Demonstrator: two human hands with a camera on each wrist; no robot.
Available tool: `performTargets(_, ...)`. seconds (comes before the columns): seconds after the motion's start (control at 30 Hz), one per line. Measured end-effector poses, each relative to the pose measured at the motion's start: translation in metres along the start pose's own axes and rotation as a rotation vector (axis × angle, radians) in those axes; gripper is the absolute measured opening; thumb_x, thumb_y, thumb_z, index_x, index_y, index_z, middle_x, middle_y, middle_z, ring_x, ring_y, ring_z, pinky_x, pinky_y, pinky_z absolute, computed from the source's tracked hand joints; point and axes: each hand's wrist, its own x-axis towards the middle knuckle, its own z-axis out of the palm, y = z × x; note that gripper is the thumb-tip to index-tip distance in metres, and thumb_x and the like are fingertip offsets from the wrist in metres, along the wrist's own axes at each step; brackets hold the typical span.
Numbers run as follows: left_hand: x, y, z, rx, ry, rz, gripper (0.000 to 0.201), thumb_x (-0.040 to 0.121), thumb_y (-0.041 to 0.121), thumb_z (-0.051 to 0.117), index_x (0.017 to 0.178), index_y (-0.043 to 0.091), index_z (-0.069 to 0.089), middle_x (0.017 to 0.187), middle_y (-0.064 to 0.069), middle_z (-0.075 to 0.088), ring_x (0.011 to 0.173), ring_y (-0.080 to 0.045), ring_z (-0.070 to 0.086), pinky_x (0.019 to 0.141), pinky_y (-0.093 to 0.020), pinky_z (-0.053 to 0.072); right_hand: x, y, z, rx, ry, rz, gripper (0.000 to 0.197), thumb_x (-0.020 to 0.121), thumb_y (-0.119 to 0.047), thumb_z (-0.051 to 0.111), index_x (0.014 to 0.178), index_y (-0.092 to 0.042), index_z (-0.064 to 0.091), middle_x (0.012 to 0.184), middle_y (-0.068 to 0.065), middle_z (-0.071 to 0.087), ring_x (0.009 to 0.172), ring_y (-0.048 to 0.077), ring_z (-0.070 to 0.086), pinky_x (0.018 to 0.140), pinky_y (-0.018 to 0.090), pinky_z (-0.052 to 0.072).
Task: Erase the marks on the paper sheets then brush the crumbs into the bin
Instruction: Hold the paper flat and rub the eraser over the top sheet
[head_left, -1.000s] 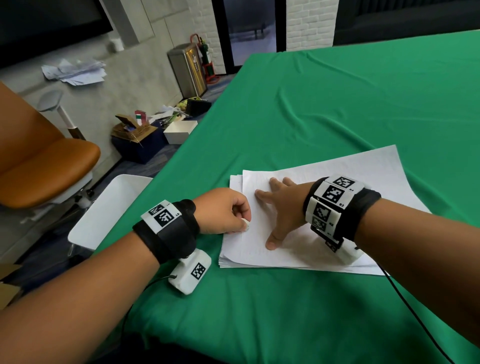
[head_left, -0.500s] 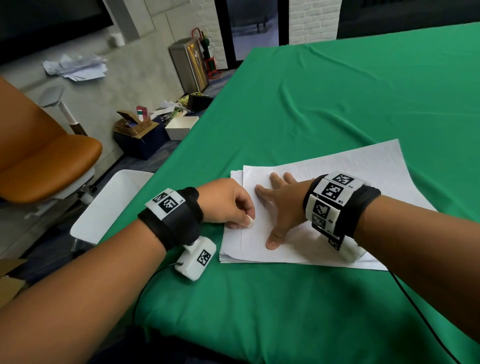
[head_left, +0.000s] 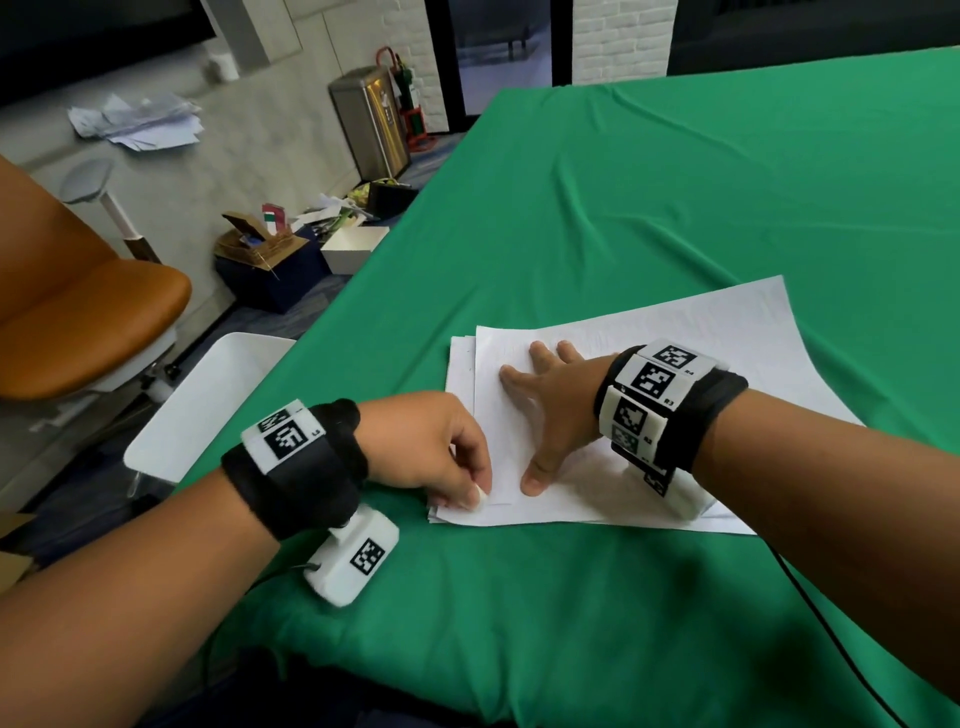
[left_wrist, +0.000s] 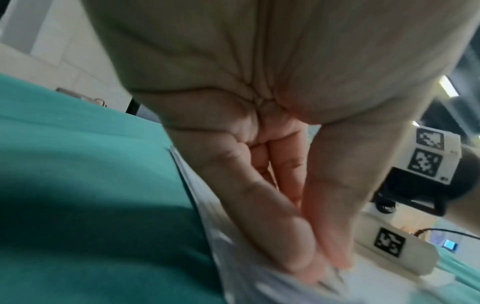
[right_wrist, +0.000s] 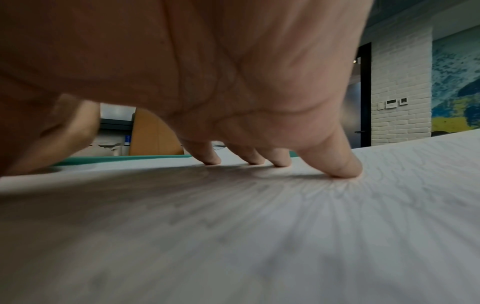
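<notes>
Erasing step going on, I'd say. Left hand (head_left: 431, 447) pinching white eraser (head_left: 480, 497) in curled fingers, rubbing near corner of paper stack (head_left: 675, 332) on green tabletop (head_left: 623, 182). Right hand (head_left: 550, 410) pressing stack flat, fingers (right_wrist: 335, 164) spread. Bin (head_left: 197, 405) sitting beside tabletop edge, left of stack. Next: probably finishing marks, then sweeping crumbs binward.

You have white paper sheets (head_left: 649, 338) on a green desk (head_left: 675, 182), what looks like a white eraser (head_left: 480, 496), and an orange chair (head_left: 78, 322).
</notes>
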Motion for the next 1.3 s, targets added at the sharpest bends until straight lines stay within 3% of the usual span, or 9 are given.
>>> performTargets(0.1, 0.004, -0.001, -0.009, -0.022, 0.15, 0.002, 0.009, 0.081, 0.011, 0.084, 0.088, 0.014, 0.079, 0.07, 0.002, 0.075, 0.066, -0.017, 0.072, 0.074, -0.027, 0.059, 0.0, 0.0, -0.001, 0.001, -0.009, 0.0, 0.142, 0.062, -0.075, 0.082, 0.162, -0.037, -0.01, 0.17, 0.009, -0.017, 0.156, 0.039, -0.015, 0.12, 0.066, 0.014)
performTargets(0.17, 0.01, -0.001, -0.012, -0.096, 0.231, 0.004, 0.007, 0.082, 0.008, 0.083, 0.087, 0.011, 0.078, 0.072, -0.006, 0.076, 0.066, -0.021, 0.07, 0.076, -0.036, 0.062, -0.001, -0.001, 0.0, -0.005, -0.01, 0.001, 0.141, 0.063, -0.078, 0.079, 0.162, -0.037, -0.012, 0.17, 0.009, -0.018, 0.156, 0.039, -0.017, 0.12, 0.067, 0.012)
performTargets(0.27, 0.011, 0.0, -0.003, -0.133, 0.192, -0.001, 0.005, 0.083, 0.005, 0.079, 0.087, 0.008, 0.077, 0.076, -0.017, 0.075, 0.062, -0.023, 0.067, 0.073, -0.04, 0.062, -0.001, -0.002, 0.002, -0.006, -0.011, 0.012, 0.142, 0.062, -0.084, 0.075, 0.162, -0.037, -0.014, 0.17, 0.008, -0.02, 0.156, 0.038, -0.018, 0.119, 0.068, 0.011)
performTargets(0.43, 0.003, 0.004, 0.005, -0.076, 0.029, 0.011, 0.009, 0.081, 0.003, 0.079, 0.087, 0.01, 0.078, 0.067, -0.003, 0.074, 0.06, -0.018, 0.065, 0.067, -0.03, 0.057, 0.0, -0.001, 0.002, -0.01, -0.008, 0.012, 0.143, 0.06, -0.083, 0.076, 0.162, -0.037, -0.013, 0.17, 0.007, -0.019, 0.156, 0.037, -0.018, 0.119, 0.068, 0.013)
performTargets(0.63, 0.013, 0.005, -0.004, -0.179, 0.123, -0.033, 0.01, 0.078, 0.0, 0.083, 0.087, 0.002, 0.078, 0.076, -0.017, 0.076, 0.064, -0.023, 0.067, 0.07, -0.034, 0.06, 0.002, -0.001, 0.002, -0.001, -0.012, 0.017, 0.145, 0.058, -0.084, 0.077, 0.162, -0.038, -0.014, 0.17, 0.006, -0.02, 0.156, 0.037, -0.017, 0.119, 0.068, 0.012)
performTargets(0.77, 0.002, 0.007, 0.006, -0.086, -0.039, -0.025, 0.01, 0.08, 0.008, 0.084, 0.088, 0.009, 0.08, 0.076, -0.008, 0.078, 0.064, -0.016, 0.069, 0.071, -0.029, 0.06, 0.002, -0.001, 0.003, -0.001, -0.014, 0.019, 0.147, 0.057, -0.084, 0.077, 0.161, -0.037, -0.014, 0.17, 0.007, -0.02, 0.156, 0.039, -0.018, 0.119, 0.069, 0.012)
performTargets(0.97, 0.013, 0.005, -0.008, -0.181, 0.168, -0.057, 0.008, 0.08, 0.002, 0.083, 0.087, 0.002, 0.078, 0.077, -0.018, 0.076, 0.065, -0.02, 0.069, 0.07, -0.032, 0.062, 0.002, -0.001, 0.002, -0.018, -0.001, 0.01, 0.146, 0.057, -0.084, 0.077, 0.162, -0.037, -0.013, 0.17, 0.007, -0.017, 0.156, 0.037, -0.014, 0.119, 0.068, 0.015)
performTargets(1.13, 0.002, 0.008, 0.007, -0.092, 0.007, -0.03, 0.008, 0.081, 0.006, 0.083, 0.087, 0.008, 0.079, 0.069, -0.007, 0.075, 0.057, -0.014, 0.066, 0.064, -0.026, 0.057, 0.003, 0.0, 0.004, -0.023, -0.001, 0.011, 0.148, 0.056, -0.086, 0.076, 0.162, -0.036, -0.014, 0.17, 0.008, -0.018, 0.156, 0.038, -0.015, 0.118, 0.069, 0.016)
performTargets(1.3, 0.017, 0.008, -0.003, -0.189, 0.154, -0.045, 0.009, 0.08, 0.001, 0.083, 0.088, 0.002, 0.078, 0.072, -0.013, 0.075, 0.061, -0.015, 0.069, 0.066, -0.028, 0.061, 0.004, 0.0, 0.004, 0.002, -0.008, 0.014, 0.149, 0.056, -0.084, 0.078, 0.161, -0.037, -0.016, 0.17, 0.006, -0.022, 0.156, 0.034, -0.018, 0.12, 0.067, 0.011)
